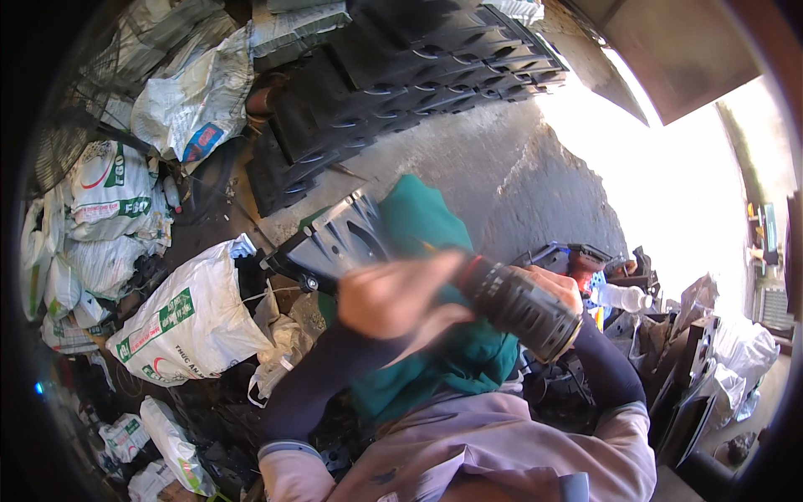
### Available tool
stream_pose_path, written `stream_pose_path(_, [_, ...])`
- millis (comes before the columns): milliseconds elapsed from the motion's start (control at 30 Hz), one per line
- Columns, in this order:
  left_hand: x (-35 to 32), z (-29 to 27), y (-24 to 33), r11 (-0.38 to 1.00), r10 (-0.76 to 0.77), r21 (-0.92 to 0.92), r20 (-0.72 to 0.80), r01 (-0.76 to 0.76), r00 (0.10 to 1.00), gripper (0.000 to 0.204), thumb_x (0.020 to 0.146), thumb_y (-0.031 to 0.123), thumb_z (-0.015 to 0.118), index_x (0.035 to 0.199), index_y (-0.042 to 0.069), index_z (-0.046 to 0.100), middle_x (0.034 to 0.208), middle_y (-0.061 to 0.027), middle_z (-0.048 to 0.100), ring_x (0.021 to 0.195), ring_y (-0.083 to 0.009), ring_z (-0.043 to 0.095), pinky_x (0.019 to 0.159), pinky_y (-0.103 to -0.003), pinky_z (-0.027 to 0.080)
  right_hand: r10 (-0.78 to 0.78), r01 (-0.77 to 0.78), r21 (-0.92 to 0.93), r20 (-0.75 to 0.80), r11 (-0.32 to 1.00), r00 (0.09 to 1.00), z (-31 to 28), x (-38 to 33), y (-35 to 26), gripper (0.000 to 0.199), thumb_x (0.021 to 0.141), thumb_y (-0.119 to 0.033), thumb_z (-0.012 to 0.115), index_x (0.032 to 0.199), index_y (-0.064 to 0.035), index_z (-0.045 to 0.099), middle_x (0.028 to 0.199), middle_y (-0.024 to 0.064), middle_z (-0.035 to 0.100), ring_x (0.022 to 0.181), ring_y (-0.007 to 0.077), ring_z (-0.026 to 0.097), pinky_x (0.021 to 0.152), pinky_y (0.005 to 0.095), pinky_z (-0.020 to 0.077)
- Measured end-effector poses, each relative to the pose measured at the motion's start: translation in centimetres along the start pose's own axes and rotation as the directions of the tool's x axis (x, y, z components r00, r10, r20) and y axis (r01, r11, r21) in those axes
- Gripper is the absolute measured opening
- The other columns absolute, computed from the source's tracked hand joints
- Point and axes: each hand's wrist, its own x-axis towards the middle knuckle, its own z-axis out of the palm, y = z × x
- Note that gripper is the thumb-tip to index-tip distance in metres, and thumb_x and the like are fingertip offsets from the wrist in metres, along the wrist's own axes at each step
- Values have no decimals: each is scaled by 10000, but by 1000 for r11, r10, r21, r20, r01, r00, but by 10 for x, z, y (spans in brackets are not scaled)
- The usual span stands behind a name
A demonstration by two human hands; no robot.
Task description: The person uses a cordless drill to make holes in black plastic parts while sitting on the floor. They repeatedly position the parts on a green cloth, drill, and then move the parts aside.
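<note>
My right hand [552, 286] is closed round the handle of a black cordless drill [523, 309], mostly hidden behind the tool's body. The drill is held tilted above my lap, its red-ringed front end toward the upper left. Close to that front end is my left hand [389, 297], smeared by motion. Its fingers reach toward the drill's tip, and whether they hold anything cannot be made out. A black moulded part [335, 238] with ribs and holes rests against my left knee, just beyond the left hand. Green cloth [427, 213] covers my legs.
Black slotted panels [401, 92] are stacked on the concrete floor [519, 159] ahead. White printed sacks [196, 318] lie at the left, near a wire-guard fan [71, 125]. At the right are a red-and-black tool [583, 261], a clear bottle [623, 298] and silvery bags [740, 356].
</note>
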Motion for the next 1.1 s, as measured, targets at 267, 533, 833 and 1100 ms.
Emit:
stream_pose_path(267, [-168,-45,-77,102,-994,-978,-109,184,-31,75,935,120,537,917,47,536,695,24,419,548,-91,394,471,-230,306,501,-702,337,515,627,695,-27,30,28,268,787,-71,659,1046,-4,642,906,110,681,692,169,646,609,294,528])
stream_pose_path(533, [-212,-12,-119,-292,-946,-937,313,194,89,305,816,-93,467,1088,-46,597,984,-146,643,831,-234,607,783,-341,499,441,-795,478,663,373,605,-6,62,54,275,793,-37,627,1057,43,626,895,141,677,538,147,600,532,274,507])
stream_pose_path(833, [-155,-15,-123,-39,-772,-935,251,352,583,251,920,221,647,1097,47,611,909,-57,679,652,-125,611,527,-246,452,464,-819,446,676,361,572,3,65,60,305,784,-24,629,1082,39,616,918,149,681,554,151,609,545,281,513])
stream_pose_path(1100, [-147,6,-134,138,-670,-897,228,420,706,245,958,143,576,1183,47,577,1114,-73,632,1005,-172,617,872,-324,499,416,-798,419,692,434,590,2,69,60,340,783,-13,609,1120,27,602,955,145,680,575,151,616,573,288,518])
